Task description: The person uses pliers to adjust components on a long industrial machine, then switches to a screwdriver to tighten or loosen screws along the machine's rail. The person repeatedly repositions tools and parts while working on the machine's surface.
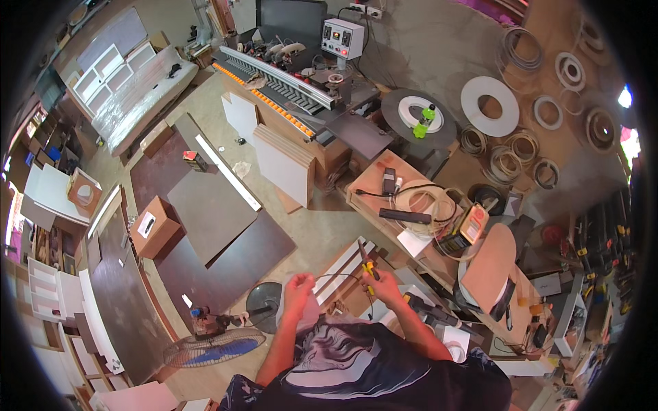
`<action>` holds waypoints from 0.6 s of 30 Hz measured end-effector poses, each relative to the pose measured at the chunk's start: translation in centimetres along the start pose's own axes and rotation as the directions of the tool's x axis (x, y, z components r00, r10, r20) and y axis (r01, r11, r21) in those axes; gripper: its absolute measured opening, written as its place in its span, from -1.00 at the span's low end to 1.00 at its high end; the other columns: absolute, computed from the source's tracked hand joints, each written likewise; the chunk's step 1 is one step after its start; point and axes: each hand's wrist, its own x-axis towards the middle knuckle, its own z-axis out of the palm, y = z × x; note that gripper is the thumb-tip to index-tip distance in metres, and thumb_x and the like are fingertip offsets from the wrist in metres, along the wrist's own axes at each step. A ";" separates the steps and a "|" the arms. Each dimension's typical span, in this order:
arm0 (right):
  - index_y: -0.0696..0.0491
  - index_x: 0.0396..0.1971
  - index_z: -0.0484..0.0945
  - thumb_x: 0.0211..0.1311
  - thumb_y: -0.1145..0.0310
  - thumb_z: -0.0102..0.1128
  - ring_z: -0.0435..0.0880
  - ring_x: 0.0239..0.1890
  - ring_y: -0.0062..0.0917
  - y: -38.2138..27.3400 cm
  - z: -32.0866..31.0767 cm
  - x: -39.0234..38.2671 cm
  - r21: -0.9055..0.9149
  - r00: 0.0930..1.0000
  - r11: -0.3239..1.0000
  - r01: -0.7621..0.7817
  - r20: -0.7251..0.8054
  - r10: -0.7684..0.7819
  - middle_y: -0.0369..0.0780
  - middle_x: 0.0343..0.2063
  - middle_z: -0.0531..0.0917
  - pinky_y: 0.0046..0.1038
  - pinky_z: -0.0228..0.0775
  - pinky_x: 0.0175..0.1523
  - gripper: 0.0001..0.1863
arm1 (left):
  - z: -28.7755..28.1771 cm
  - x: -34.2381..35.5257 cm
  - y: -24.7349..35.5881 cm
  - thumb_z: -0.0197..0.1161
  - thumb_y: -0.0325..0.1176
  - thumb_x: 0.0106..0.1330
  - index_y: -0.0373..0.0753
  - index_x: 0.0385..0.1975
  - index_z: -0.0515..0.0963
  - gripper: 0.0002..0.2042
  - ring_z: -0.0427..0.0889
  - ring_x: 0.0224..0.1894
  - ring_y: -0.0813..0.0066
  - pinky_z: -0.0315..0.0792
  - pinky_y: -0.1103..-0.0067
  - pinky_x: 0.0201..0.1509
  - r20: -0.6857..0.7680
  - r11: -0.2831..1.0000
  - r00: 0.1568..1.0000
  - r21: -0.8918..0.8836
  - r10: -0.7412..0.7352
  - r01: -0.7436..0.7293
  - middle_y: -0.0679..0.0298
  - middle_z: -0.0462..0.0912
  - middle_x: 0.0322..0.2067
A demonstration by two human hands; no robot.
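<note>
Left hand (298, 293): pinched on thin black wire (338, 275), likely to steady it | right hand (385, 288): wrapped round yellow-handled pliers (369, 266), likely so they squeeze easily | wire: bends in the air between both hands.

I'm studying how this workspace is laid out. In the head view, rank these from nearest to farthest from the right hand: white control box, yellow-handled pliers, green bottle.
1. Yellow-handled pliers: held in the right hand.
2. Green bottle: farther up, slightly right.
3. White control box: farthest, near the top, left of the bottle.
</note>
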 end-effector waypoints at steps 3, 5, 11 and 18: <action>0.15 -0.18 0.69 0.53 0.11 0.29 0.75 -0.38 -0.60 1.3 3.6 2.8 -0.153 0.998 0.988 -0.008 -0.063 -0.002 -0.26 -0.41 0.76 -0.47 0.64 -0.22 -0.64 | -4.4 3.9 4.1 0.41 -0.16 0.45 -0.25 0.07 0.60 -0.65 0.68 -0.04 0.52 0.55 0.53 -0.01 -0.114 0.998 0.993 0.061 -0.014 0.021 0.28 0.68 -0.02; 0.18 -0.22 0.69 0.53 0.10 0.30 0.74 -0.39 -0.62 -6.2 2.2 11.3 -0.255 0.989 0.966 0.047 -0.125 -0.081 -0.27 -0.42 0.75 -0.47 0.63 -0.24 -0.62 | -2.3 12.2 12.1 0.41 -0.16 0.45 -0.24 0.05 0.60 -0.66 0.67 -0.07 0.53 0.55 0.52 -0.03 -0.087 0.988 0.984 0.031 0.153 -0.151 0.27 0.68 -0.04; 0.19 -0.30 0.72 0.49 0.05 0.32 0.73 -0.47 -0.58 -9.5 1.0 25.5 -0.150 0.989 0.989 0.006 -0.148 -0.029 -0.23 -0.51 0.75 -0.41 0.61 -0.32 -0.57 | 0.6 28.8 19.5 0.41 -0.17 0.44 -0.27 0.09 0.59 -0.63 0.68 -0.11 0.54 0.55 0.51 -0.04 -0.022 0.995 0.996 0.029 0.092 -0.091 0.24 0.70 -0.02; 0.19 -0.22 0.70 0.44 0.12 0.34 0.65 -0.49 -0.45 -18.8 0.6 39.5 -0.385 0.960 0.921 0.057 -0.233 -0.157 -0.13 -0.60 0.64 -0.24 0.48 -0.29 -0.64 | 4.9 47.4 29.7 0.43 -0.20 0.43 -0.34 0.14 0.56 -0.57 0.68 -0.10 0.48 0.56 0.50 0.03 0.123 0.913 0.946 0.249 0.301 -0.323 0.21 0.69 -0.01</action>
